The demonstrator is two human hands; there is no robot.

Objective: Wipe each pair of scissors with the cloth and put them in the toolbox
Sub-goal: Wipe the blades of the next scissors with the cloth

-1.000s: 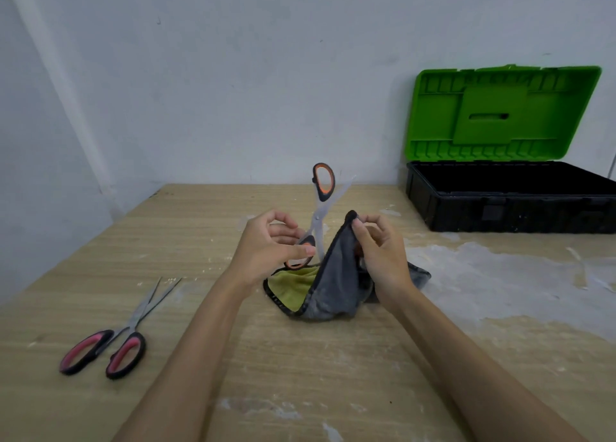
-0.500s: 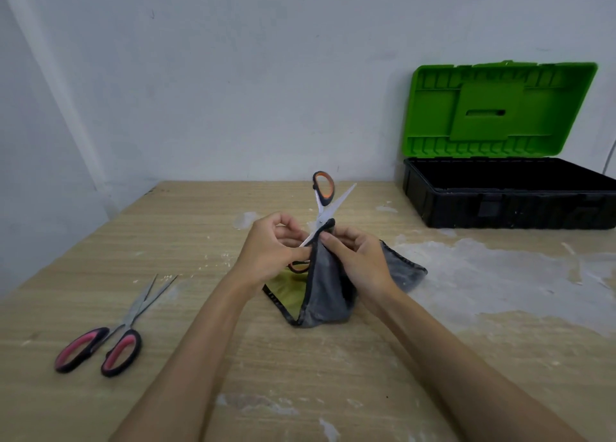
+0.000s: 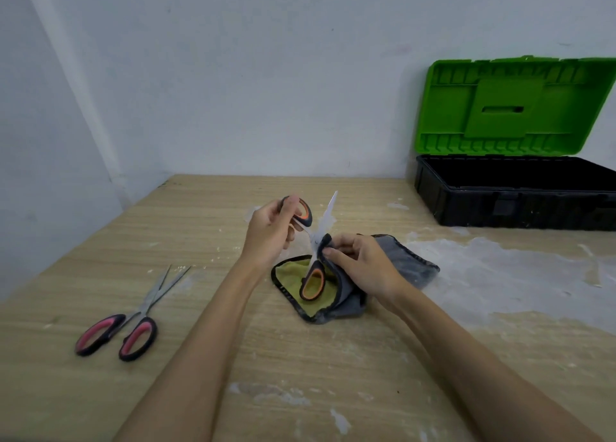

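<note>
We grip orange scissors, left hand; right pinches cloth; pink pair left of cloth unwiped; toolbox looks empty.

Pale wooden table with visible grain, smeared with white patches, heaviest on the right. Directly on it: 1 pair of pink-handled scissors at the left, blades slightly apart and pointing toward the wall; a grey cloth with yellow inner face near the middle; a black toolbox at the far right, green lid raised.
</note>
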